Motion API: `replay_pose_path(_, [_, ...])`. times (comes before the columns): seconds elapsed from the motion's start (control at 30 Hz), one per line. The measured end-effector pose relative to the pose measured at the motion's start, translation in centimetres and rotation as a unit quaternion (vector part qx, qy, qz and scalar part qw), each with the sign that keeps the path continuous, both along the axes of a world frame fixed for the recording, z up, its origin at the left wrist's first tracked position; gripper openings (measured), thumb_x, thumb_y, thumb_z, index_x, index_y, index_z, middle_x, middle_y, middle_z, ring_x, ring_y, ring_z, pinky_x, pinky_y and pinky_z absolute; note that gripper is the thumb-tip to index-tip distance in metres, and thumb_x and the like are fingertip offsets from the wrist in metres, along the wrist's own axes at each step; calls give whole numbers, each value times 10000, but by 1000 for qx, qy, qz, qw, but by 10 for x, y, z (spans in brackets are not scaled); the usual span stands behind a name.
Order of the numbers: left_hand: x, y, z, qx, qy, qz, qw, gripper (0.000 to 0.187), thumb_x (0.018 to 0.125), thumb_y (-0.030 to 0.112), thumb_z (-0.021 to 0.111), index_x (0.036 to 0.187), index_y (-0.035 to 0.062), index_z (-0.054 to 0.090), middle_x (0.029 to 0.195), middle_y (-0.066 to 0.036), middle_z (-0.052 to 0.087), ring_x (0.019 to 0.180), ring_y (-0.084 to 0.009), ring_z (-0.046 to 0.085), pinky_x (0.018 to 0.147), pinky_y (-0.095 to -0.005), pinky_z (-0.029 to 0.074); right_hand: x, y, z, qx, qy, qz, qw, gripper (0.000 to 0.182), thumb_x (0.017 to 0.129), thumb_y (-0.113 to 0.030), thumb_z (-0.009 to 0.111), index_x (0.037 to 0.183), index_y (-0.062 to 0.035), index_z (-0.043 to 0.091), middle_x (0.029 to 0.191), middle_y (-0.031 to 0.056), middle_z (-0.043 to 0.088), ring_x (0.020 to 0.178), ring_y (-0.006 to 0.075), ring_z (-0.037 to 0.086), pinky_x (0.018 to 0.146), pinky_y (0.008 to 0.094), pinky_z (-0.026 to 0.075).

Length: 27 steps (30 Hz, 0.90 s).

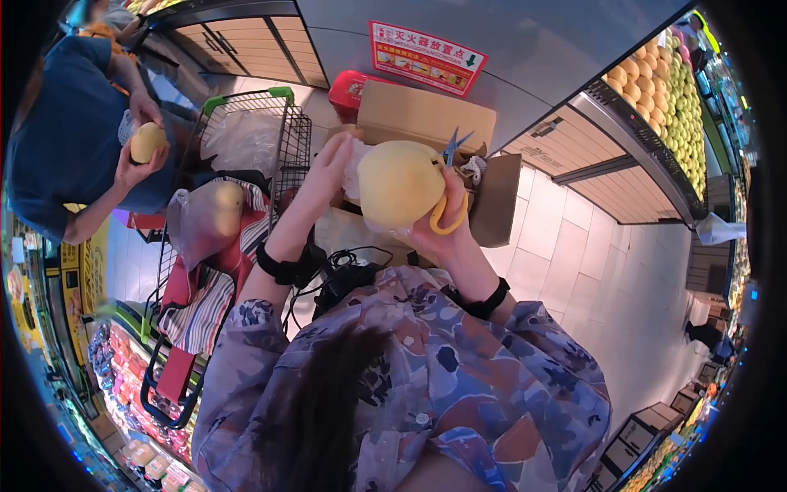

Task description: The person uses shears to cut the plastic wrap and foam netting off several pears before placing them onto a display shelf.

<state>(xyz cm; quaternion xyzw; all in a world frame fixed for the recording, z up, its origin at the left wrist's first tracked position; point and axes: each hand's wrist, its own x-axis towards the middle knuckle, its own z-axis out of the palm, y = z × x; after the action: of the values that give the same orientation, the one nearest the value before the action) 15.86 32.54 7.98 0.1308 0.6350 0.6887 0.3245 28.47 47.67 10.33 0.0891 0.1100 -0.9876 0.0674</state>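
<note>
A large pale yellow fruit (pixel 399 184) is held up before my chest, above a cardboard box. My right hand (pixel 449 227) supports its right and lower side; the yellow-handled scissors (pixel 448 215) are also in this hand, blades pointing up. At the fruit's left side, my left hand (pixel 328 168) has its fingers pressed together around whitish wrapping (pixel 352 170). Part of that wrapping lies between the hand and the fruit. Clear film shows under the fruit.
The open cardboard box (pixel 426 111) stands below my hands. To the left is a shopping cart (pixel 283 135) with bags and a bagged fruit (pixel 217 207). A person (pixel 65 123) beside it holds a yellow fruit (pixel 148 143). Fruit displays (pixel 656 90) stand at the right.
</note>
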Motion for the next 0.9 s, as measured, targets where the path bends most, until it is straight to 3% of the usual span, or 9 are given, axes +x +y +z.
replay_pose_path(0.03, [-1, 3, 6, 97, -146, -7, 985, 431, 844, 142, 493, 1241, 86, 333, 1102, -97, 482, 1016, -143, 468, 847, -283, 386, 0, 3, 2, 11, 10, -14, 1000, 455, 840, -388, 419, 1185, -92, 394, 1158, 68, 482, 1071, 223, 471, 900, 397, 381])
replay_pose_path(0.17, [23, 22, 44, 84, -110, -58, 989, 516, 792, 117, 550, 1255, 83, 325, 1163, -94, 430, 1084, -153, 413, 905, -297, 340, -1, 8, -8, 85, -67, -75, 991, 483, 829, -432, 398, 1202, -126, 389, 1199, 63, 450, 1107, 224, 436, 904, 420, 366])
replay_pose_path(0.23, [32, 33, 49, 7, 205, -125, 971, 597, 720, 106, 617, 1245, 73, 335, 1170, -88, 421, 1078, -160, 420, 900, -288, 347, -1, 10, -10, 111, -29, -79, 990, 462, 829, -410, 424, 1191, -125, 393, 1176, 62, 464, 1083, 206, 456, 882, 398, 390])
replay_pose_path(0.27, [32, 36, 52, 7, 203, -127, 971, 597, 720, 106, 617, 1245, 73, 335, 1170, -88, 421, 1078, -160, 420, 900, -288, 347, -1, 11, -10, 111, -31, -81, 990, 462, 829, -410, 424, 1191, -125, 393, 1176, 62, 464, 1083, 206, 456, 882, 398, 390])
replay_pose_path(0.33, [30, 43, 57, 16, 85, -130, 988, 652, 663, 84, 652, 1237, 71, 344, 1186, -87, 405, 1088, -167, 412, 911, -285, 338, -2, 13, -8, 133, -50, -100, 985, 459, 828, -400, 437, 1191, -123, 388, 1159, 61, 474, 1062, 194, 471, 860, 379, 411])
replay_pose_path(0.67, [16, 55, 57, 70, 42, -173, 982, 603, 705, 91, 614, 1244, 51, 345, 1194, -88, 407, 1113, -168, 394, 928, -282, 325, -10, 26, -3, 188, -42, -116, 974, 471, 831, -368, 452, 1206, -98, 362, 1155, 72, 475, 1070, 190, 467, 877, 338, 407])
replay_pose_path(0.9, [10, 60, 47, 67, 81, -148, 983, 487, 772, 107, 567, 1217, 39, 379, 1167, -86, 432, 1088, -164, 411, 916, -275, 333, -13, 31, -6, 190, -38, -109, 975, 475, 837, -338, 449, 1223, -85, 340, 1190, 83, 444, 1104, 197, 441, 928, 340, 365])
